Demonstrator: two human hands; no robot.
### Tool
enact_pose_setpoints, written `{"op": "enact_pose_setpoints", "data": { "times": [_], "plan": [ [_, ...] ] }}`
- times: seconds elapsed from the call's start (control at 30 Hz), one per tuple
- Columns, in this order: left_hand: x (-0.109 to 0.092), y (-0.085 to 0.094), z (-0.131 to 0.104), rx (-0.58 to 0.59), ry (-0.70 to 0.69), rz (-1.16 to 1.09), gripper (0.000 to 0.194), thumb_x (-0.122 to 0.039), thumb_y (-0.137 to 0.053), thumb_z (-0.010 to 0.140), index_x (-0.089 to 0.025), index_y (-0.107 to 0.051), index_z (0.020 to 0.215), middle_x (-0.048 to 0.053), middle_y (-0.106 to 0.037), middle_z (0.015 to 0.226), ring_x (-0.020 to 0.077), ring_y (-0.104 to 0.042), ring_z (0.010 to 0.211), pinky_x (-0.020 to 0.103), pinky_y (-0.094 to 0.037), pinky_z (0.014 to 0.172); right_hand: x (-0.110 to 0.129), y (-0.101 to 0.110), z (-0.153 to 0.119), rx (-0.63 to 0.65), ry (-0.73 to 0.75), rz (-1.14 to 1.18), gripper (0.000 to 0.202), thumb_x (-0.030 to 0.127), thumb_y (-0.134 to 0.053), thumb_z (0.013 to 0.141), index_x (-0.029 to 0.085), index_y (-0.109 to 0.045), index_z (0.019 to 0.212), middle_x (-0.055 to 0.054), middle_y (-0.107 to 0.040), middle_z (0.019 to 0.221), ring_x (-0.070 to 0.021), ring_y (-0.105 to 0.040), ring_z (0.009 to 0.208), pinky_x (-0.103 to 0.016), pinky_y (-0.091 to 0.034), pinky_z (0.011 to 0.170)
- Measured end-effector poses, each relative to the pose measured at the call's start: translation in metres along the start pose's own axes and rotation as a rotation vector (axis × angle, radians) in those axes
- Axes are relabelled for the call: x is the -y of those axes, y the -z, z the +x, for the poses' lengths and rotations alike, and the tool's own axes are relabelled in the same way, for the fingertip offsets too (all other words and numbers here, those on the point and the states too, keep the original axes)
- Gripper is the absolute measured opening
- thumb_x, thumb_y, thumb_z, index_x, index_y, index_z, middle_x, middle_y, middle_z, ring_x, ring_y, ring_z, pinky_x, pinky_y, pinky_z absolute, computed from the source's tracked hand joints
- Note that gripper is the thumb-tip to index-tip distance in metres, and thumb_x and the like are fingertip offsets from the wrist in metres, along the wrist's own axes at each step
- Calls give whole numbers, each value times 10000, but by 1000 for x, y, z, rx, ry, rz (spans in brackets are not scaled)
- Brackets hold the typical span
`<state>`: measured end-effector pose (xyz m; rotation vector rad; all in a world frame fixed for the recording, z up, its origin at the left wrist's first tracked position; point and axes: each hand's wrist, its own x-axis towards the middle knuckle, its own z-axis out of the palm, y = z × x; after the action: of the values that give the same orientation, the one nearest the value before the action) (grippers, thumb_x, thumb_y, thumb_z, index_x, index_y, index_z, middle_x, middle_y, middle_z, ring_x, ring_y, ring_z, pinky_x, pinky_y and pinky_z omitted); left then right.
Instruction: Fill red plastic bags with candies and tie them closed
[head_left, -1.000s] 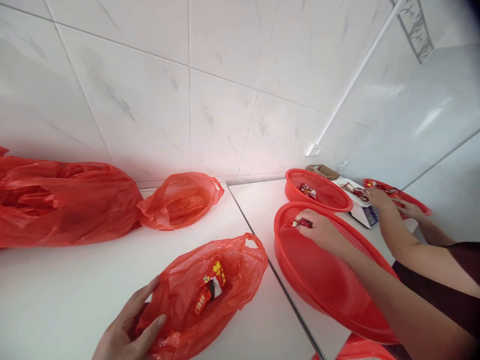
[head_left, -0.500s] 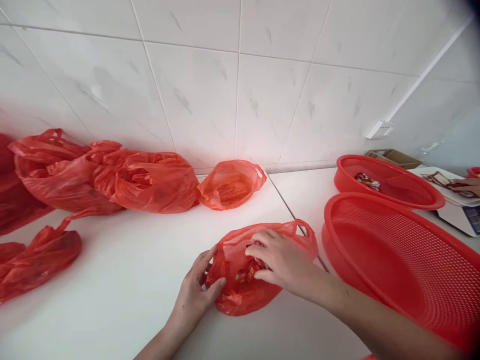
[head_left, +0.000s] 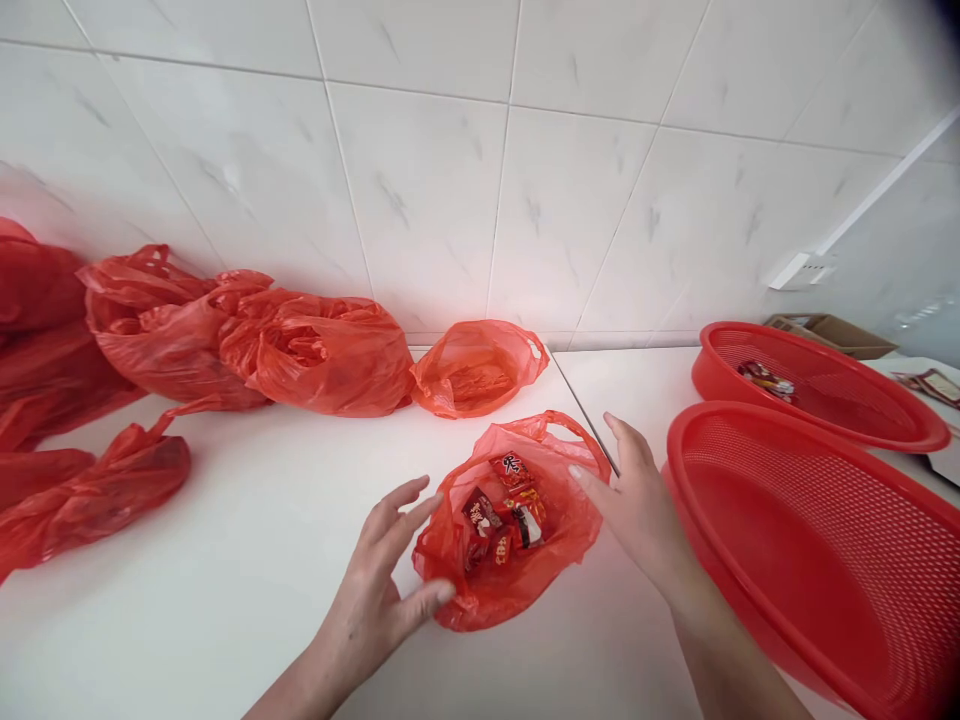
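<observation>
In front of me a red plastic bag point(head_left: 517, 590) lies on the white table with its mouth spread open. Several small red snack packets point(head_left: 504, 512) rest inside it. At the bag's left side my left hand point(head_left: 386, 565) has its fingers apart, the thumb close to the rim, holding nothing. My right hand point(head_left: 634, 500) is on the other side, next to the bag's handle loop, with thumb and fingers spread and nothing in it. Whether either hand touches the plastic I cannot tell.
An oval red plastic basket point(head_left: 787, 560) stands at the right. Behind it, a second red basket point(head_left: 847, 395) holds some packets. An open red bag point(head_left: 480, 385) and full red bags point(head_left: 330, 360) line the tiled wall. Another bag point(head_left: 127, 480) lies at left.
My right hand has come out of the bag and moved right, fingers spread. The left hand has loosened from the bag's rim. The packets inside now show clearly, and the view has shifted left.
</observation>
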<state>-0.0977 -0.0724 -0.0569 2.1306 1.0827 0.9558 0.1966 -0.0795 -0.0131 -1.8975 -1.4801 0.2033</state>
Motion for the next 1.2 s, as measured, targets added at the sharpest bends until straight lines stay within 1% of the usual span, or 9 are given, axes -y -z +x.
{"op": "enact_pose_setpoints", "data": {
  "times": [0.1, 0.17, 0.27, 0.4, 0.5, 0.6, 0.77, 1.03, 1.2],
  "plan": [
    [-11, 8, -4, 214, -126, 160, 887, -473, -783, 637, -359, -376, 1416, 115, -498, 1381, 377, -395, 1293, 597, -231, 1089, 9, -8, 18, 5, -25, 89, 733, 394, -590, 788, 215, -286, 1430, -130, -363, 1464, -289, -363, 1336, -463, -364, 1046],
    [-16, 13, -1, 348, -126, 234, 606, -318, -703, 757, -370, -500, 1325, 73, -665, 1121, 301, -566, 1114, 632, -137, 1100, 13, -11, 33, 73, -51, 161, 615, 390, -629, 746, 219, -456, 1312, -110, -531, 1316, -284, -502, 1198, -431, -405, 985],
    [-16, 27, 13, 374, -120, 321, 332, -113, -457, 858, -321, -698, 952, -8, -650, 742, 157, -630, 754, 584, -163, 1106, 14, -8, 52, 175, -76, 249, 229, 387, -593, 755, 208, -633, 894, -30, -670, 853, -211, -617, 794, -338, -483, 737],
    [-21, 65, 36, 143, -185, 410, 252, -113, -446, 851, -237, -662, 818, 22, -639, 786, 163, -610, 767, 433, -366, 1014, 18, 16, 66, -78, -112, 622, 81, 295, -557, 753, 218, -580, 750, 29, -570, 674, -145, -554, 643, -263, -458, 597],
    [-36, 92, 50, -131, -226, 440, 120, -172, -490, 863, -216, -602, 869, 67, -622, 1025, 189, -599, 923, 316, -457, 863, 29, 39, 70, -306, -115, 1069, 38, 213, -591, 702, 218, -555, 689, 42, -548, 697, -123, -570, 685, -262, -489, 670],
    [-56, 106, 59, -280, -183, 431, 62, -181, -504, 851, -220, -552, 846, 52, -582, 1170, 185, -584, 997, 277, -482, 789, 40, 51, 73, -361, -74, 1188, 47, 208, -605, 706, 220, -560, 696, 33, -582, 766, -138, -610, 804, -300, -506, 765],
    [-80, 113, 68, -237, 5, 224, 80, -137, -536, 767, -188, -502, 716, 35, -675, 1088, 107, -589, 718, 200, -451, 567, 53, 55, 73, -222, -62, 1192, 61, 212, -583, 746, 217, -584, 686, 1, -636, 763, -173, -639, 822, -323, -511, 726],
    [-96, 114, 90, -200, 33, -52, 115, -104, -565, 730, -189, -491, 715, 8, -661, 899, 118, -591, 716, 215, -452, 561, 66, 56, 71, 5, -281, 1392, 131, 261, -609, 768, 212, -542, 667, 52, -510, 557, -104, -562, 581, -270, -521, 667],
    [-104, 91, 102, -104, 4, -434, 153, -82, -542, 737, -213, -507, 808, -41, -541, 754, 83, -507, 618, 209, -444, 549, 83, 38, 55, 189, 1, 1328, 257, 488, -574, 854, 233, -587, 881, 92, -350, 445, -57, -328, 407, -170, -271, 396]
  ]
}}
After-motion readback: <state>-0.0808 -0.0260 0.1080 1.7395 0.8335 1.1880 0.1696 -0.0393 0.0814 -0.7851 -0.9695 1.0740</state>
